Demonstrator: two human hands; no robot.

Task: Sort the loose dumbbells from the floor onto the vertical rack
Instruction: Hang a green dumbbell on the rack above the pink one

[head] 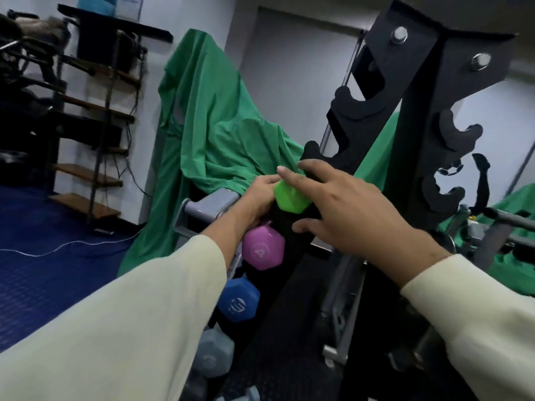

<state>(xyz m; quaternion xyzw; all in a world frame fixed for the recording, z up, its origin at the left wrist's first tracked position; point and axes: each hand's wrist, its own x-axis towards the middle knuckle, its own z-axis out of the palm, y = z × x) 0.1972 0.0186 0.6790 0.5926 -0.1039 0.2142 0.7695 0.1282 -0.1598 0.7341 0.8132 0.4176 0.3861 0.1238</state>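
- I see my left hand [257,195] wrapped around the handle side of a lime-green dumbbell [291,196], fingers closed on it, at the near face of the black vertical rack [417,117].
- My right hand [353,209] is spread open with the fingers splayed; its index finger lies across the top of the green head, and it grips nothing.
- The green dumbbell sits at the rack's third cradle from the top on this side; I cannot tell whether it is fully seated in the hooks.
- Just below it hangs a pink dumbbell [263,248] marked 4, then a blue dumbbell [238,301] marked 5, then a grey dumbbell [212,354], stacked in a column down the rack.
- The upper padded cradles [457,131] hold no weights.
- Behind the rack, a green cloth [214,131] drapes over equipment, and a grey metal bar [208,205] pokes out beneath it.
- Blue floor matting [43,256] lies at left, with a white cable [66,246] across it.
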